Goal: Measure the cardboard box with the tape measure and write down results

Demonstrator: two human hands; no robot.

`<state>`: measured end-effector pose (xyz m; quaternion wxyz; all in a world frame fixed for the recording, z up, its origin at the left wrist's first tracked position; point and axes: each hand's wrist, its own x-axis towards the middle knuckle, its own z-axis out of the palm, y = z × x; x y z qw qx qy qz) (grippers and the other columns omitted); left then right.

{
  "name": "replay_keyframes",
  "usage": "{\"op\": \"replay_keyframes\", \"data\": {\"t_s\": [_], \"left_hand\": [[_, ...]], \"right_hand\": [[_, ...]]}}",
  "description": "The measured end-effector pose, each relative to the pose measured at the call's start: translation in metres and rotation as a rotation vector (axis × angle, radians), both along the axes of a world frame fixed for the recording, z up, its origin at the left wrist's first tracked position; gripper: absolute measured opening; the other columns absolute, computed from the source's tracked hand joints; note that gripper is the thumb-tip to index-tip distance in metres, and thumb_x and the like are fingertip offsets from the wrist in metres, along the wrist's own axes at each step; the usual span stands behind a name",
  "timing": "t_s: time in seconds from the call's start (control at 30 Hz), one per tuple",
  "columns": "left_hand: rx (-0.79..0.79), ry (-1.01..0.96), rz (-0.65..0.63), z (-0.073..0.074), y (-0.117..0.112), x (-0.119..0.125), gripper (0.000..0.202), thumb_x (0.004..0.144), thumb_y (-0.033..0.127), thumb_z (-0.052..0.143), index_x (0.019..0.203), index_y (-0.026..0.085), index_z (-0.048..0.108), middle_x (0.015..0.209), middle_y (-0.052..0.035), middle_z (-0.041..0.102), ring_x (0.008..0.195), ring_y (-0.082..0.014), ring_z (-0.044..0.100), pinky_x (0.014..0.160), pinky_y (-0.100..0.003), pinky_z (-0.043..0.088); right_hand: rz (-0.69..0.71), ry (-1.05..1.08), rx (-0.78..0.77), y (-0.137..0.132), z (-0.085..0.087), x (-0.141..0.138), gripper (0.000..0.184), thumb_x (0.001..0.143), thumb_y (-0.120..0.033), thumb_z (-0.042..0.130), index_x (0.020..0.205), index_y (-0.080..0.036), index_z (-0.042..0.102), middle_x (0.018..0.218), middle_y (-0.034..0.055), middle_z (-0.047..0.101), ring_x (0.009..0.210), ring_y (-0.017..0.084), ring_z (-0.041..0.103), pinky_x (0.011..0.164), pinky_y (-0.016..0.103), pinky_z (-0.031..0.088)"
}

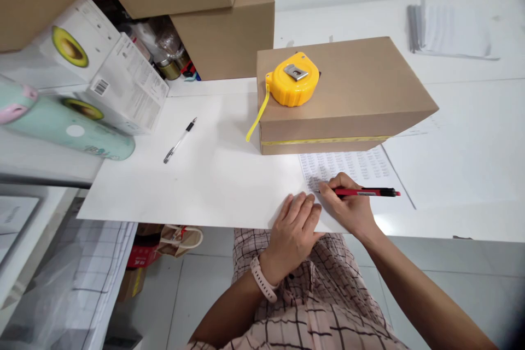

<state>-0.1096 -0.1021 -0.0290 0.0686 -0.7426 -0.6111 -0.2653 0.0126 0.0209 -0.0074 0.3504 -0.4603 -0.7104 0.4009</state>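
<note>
My right hand (348,205) is closed round a red and black pen (365,192), its tip at the lower left corner of a printed sheet (348,167). Rows of small print cover the sheet, and its upper part is hidden by a cardboard box (348,87). Flat at the table's front edge rests my left hand (297,221), fingers stretched out and holding nothing, a pale watch band on its wrist. A yellow tape measure (293,81) sits on the box's top left, its yellow strap hanging over the edge. Yellow tape runs along the box's front side.
A black-and-clear pen (180,140) lies on the white table (213,186). To the left are a mint green bottle (82,128) and white boxes with avocado pictures (118,76). Larger cartons (229,33) are stacked behind. A pile of papers (455,30) lies at the back right.
</note>
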Motion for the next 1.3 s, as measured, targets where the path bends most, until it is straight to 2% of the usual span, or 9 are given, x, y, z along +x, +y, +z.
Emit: {"op": "replay_keyframes", "data": {"t_s": [0.23, 0.6, 0.97, 1.3], "left_hand": [[0.014, 0.019, 0.012, 0.0005, 0.0006, -0.0001, 0.045, 0.105, 0.043, 0.048, 0.127, 0.008, 0.066, 0.138, -0.0155, 0.068, 0.134, -0.0279, 0.060, 0.115, -0.047, 0.049], [0.022, -0.002, 0.006, 0.0024, 0.0011, -0.0004, 0.045, 0.103, 0.044, 0.054, 0.126, 0.007, 0.065, 0.138, -0.0141, 0.069, 0.134, -0.0277, 0.059, 0.117, -0.046, 0.048], [0.008, -0.004, -0.009, 0.0010, 0.0006, -0.0006, 0.046, 0.102, 0.042, 0.056, 0.128, 0.005, 0.063, 0.139, -0.0166, 0.067, 0.135, -0.0291, 0.058, 0.117, -0.048, 0.047], [0.015, -0.005, 0.004, 0.0009, 0.0009, -0.0005, 0.046, 0.103, 0.043, 0.052, 0.128, 0.007, 0.065, 0.139, -0.0144, 0.068, 0.134, -0.0284, 0.059, 0.117, -0.047, 0.047]], "right_hand": [[-0.019, -0.008, -0.002, -0.0004, -0.0001, -0.0010, 0.038, 0.087, -0.045, 0.068, 0.064, -0.025, 0.046, 0.055, -0.0044, 0.044, 0.054, 0.013, 0.042, 0.052, 0.029, 0.038], [-0.022, 0.008, -0.007, -0.0009, -0.0021, 0.0002, 0.032, 0.085, -0.032, 0.067, 0.063, -0.024, 0.046, 0.057, -0.0043, 0.045, 0.055, 0.013, 0.042, 0.053, 0.029, 0.038], [-0.023, 0.001, -0.014, -0.0007, -0.0024, 0.0008, 0.030, 0.087, -0.031, 0.066, 0.064, -0.024, 0.048, 0.057, -0.0044, 0.046, 0.055, 0.013, 0.043, 0.053, 0.029, 0.038], [-0.023, 0.006, -0.014, -0.0004, -0.0021, 0.0018, 0.030, 0.086, -0.030, 0.066, 0.063, -0.024, 0.048, 0.057, -0.0049, 0.046, 0.055, 0.012, 0.043, 0.054, 0.028, 0.037]]}}
